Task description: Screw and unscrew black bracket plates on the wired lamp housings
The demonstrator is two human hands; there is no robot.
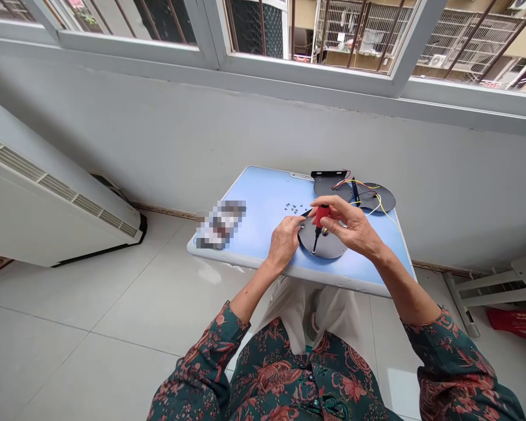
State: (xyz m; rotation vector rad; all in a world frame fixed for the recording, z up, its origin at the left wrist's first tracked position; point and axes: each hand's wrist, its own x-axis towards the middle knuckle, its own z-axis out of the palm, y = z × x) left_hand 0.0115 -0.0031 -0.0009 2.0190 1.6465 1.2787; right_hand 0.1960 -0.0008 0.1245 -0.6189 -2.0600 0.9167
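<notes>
My right hand point(350, 227) is closed around a red-handled screwdriver point(321, 216), held upright. Its dark tip meets a grey round plate point(328, 248) near the plate's front edge. At the plate's left side, my left hand point(284, 241) pinches the edge by a black bracket point(305, 214), its thumb and fingers together. Several small screws point(294, 208) lie loose on the blue tabletop point(258, 204), behind my left hand. Two more dark round plates, one at the back point(328, 188) and one at the right point(379, 202), have red, yellow and white wires.
A blurred, pixelated patch point(221, 225) covers the table's left end. Behind the table stand a white wall point(179, 128) and barred windows. A white appliance point(61, 199) is at the left. On the right are a white metal frame point(491, 286) and a red bag point(517, 323).
</notes>
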